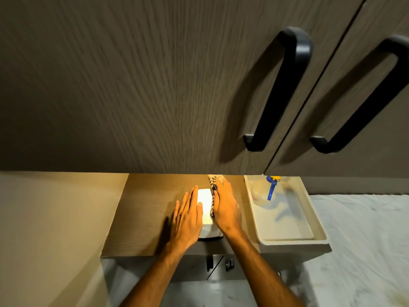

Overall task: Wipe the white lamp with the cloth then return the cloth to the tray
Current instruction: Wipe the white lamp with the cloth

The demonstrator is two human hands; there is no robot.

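Your left hand (187,216) lies flat and released against the glowing white box-shaped lamp (205,207); your right hand (225,207) presses the striped fabric cloth (213,191) on its other side.

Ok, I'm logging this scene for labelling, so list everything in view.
lamp: one, white, lit, on the table between the hands.
cloth: one, checked, pressed against the lamp's right side.
tray: one, white, right end of the table.
spray bottle: one, clear with blue and yellow trigger, in the tray's far end.
table: one, wood-grain top.
cabinet doors: two, brown, overhead.
handles: two, black, on the doors.
left hand: flat against the lamp.
right hand: on the cloth.
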